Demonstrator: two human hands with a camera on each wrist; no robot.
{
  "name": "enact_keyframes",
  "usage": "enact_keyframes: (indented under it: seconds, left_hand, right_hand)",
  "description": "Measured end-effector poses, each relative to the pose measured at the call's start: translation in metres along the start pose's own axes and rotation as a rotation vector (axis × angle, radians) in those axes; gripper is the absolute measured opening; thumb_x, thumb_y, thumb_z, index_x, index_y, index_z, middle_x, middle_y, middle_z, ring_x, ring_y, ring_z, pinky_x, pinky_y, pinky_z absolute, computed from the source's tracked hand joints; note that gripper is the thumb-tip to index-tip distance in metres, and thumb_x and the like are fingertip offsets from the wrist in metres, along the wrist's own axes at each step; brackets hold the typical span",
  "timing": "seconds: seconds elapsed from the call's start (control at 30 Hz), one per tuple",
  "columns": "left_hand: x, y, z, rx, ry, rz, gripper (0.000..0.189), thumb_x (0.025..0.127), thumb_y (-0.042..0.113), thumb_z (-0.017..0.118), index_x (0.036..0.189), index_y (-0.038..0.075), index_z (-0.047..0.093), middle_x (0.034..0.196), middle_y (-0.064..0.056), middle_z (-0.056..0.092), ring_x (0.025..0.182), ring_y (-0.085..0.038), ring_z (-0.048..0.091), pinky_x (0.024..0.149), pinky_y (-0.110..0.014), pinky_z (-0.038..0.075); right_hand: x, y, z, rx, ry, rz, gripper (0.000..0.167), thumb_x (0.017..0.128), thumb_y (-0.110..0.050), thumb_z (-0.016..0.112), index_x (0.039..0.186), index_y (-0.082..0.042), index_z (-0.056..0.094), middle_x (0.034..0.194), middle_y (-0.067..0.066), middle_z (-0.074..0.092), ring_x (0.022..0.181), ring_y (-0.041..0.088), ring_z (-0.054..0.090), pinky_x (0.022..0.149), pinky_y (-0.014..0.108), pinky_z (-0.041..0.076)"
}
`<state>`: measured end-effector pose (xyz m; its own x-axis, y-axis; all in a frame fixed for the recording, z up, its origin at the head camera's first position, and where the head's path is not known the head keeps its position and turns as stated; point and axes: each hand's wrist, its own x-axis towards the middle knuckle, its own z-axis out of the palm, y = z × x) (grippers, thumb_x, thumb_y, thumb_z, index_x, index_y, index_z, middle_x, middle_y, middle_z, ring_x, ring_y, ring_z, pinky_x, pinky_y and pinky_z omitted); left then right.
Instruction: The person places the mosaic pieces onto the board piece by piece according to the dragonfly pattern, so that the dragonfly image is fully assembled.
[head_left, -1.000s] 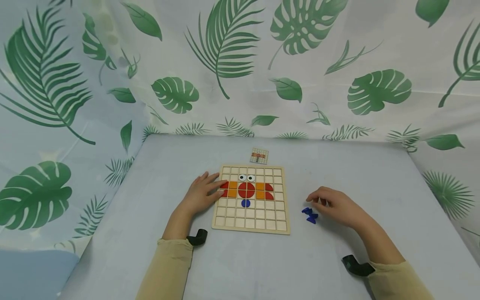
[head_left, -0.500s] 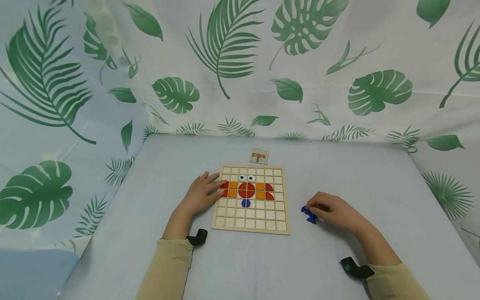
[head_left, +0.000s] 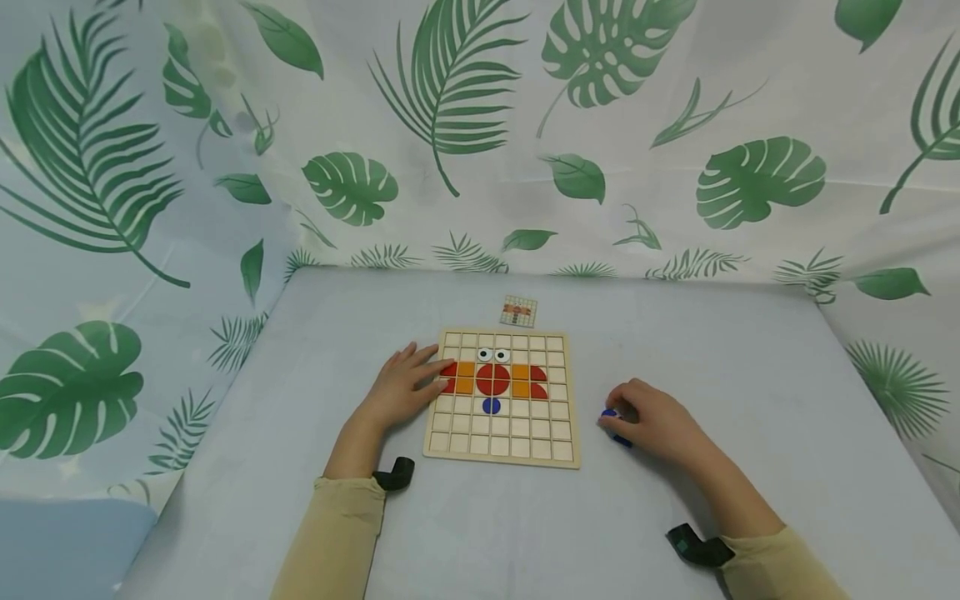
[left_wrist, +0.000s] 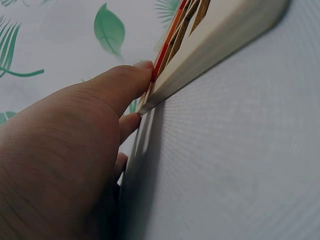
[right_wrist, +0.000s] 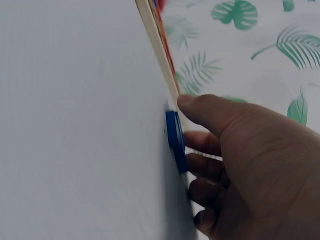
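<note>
A square wooden grid board [head_left: 502, 448] lies on the table, with red, orange and blue pieces and two eye pieces set in its cells. My left hand [head_left: 405, 387] rests with spread fingers on the board's left edge; in the left wrist view, its thumb touches the edge next to a red piece [left_wrist: 161, 61]. To the right of the board, my right hand [head_left: 656, 421] curls its thumb and fingers round small blue pieces [head_left: 611, 413]. The right wrist view shows the blue pieces [right_wrist: 174, 135] by the fingertips, partly overlapping. Whether any is lifted cannot be seen.
Behind the board lies a small card [head_left: 518, 311] printed with a grid pattern. White cloth with green leaves [head_left: 465, 208] hangs behind the pale table [head_left: 517, 525] and at its sides. A dark wrist camera [head_left: 697, 546] sits at the right cuff.
My right hand has come down and shifted left onto the blue pieces, covering more of them. The left hand and the board have stayed still.
</note>
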<state>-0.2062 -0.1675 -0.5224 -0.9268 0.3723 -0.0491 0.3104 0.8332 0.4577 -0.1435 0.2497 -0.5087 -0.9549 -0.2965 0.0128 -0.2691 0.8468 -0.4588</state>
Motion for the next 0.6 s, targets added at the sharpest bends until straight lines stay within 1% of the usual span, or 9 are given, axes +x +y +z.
enact_keyframes:
  seconds: [0.1, 0.23, 0.43, 0.6]
  left_hand:
    - [0.0002, -0.0004, 0.0001, 0.003, 0.002, 0.004, 0.045, 0.1, 0.048, 0.051, 0.144, 0.036, 0.051, 0.161, 0.002, 0.033, 0.154, -0.032, 0.013, 0.126, -0.053, 0.008]
    - [0.0008, -0.0011, 0.0008, 0.005, 0.001, 0.0, 0.046, 0.1, 0.049, 0.051, 0.144, 0.037, 0.051, 0.162, 0.002, 0.032, 0.154, -0.032, 0.013, 0.127, -0.052, 0.007]
    - [0.001, -0.0008, 0.0006, 0.007, -0.001, -0.004, 0.046, 0.1, 0.05, 0.051, 0.144, 0.037, 0.051, 0.162, 0.003, 0.032, 0.154, -0.031, 0.013, 0.127, -0.052, 0.007]
    - [0.0007, -0.0003, 0.0001, 0.005, 0.002, -0.002, 0.045, 0.1, 0.049, 0.051, 0.144, 0.037, 0.051, 0.162, 0.002, 0.032, 0.154, -0.032, 0.013, 0.127, -0.052, 0.007]
  right_hand:
    - [0.0005, -0.0035, 0.0023, -0.026, 0.02, 0.014, 0.022, 0.086, -0.035, 0.076, 0.095, -0.017, 0.065, 0.09, -0.003, 0.059, 0.079, 0.012, 0.052, 0.07, 0.032, 0.046]
    - [-0.0001, -0.0059, 0.0029, -0.044, 0.031, 0.006, 0.02, 0.086, -0.029, 0.076, 0.095, -0.015, 0.065, 0.091, -0.002, 0.059, 0.078, 0.012, 0.053, 0.069, 0.033, 0.047]
    - [-0.0007, -0.0061, 0.0024, -0.018, 0.031, -0.028, 0.019, 0.087, -0.024, 0.076, 0.101, -0.016, 0.066, 0.097, -0.002, 0.062, 0.083, 0.012, 0.055, 0.074, 0.036, 0.05]
    - [-0.0011, -0.0051, 0.003, 0.005, 0.034, -0.021, 0.022, 0.087, -0.023, 0.075, 0.105, -0.015, 0.065, 0.102, 0.001, 0.06, 0.086, 0.014, 0.055, 0.074, 0.035, 0.05]
